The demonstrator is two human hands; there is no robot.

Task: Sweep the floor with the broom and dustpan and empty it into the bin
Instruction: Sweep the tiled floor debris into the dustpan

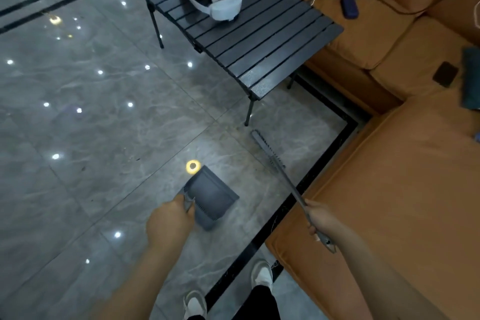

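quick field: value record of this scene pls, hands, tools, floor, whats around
left hand: grips dustpan by its handle
right hand: grips broom handle
broom head: near the table leg, on or just above the floor
floor: glossy grey tile, a few dark specks
table: black slatted, headset on top
sofa: orange, on the right
bin: not in view

Dark grey plastic dustpan (211, 196), flat rectangular tray w/ ribbed edge, sits low over the glossy grey marble-tile floor (91, 125), tilted, its handle end toward the person and gripped by left hand (168, 223). Slim grey long-handled broom (283, 174) w/ narrow dark bristle head runs diagonally; head near the floor just right of the dustpan and apart from it, handle gripped by right hand (318, 218). Bin not in view.
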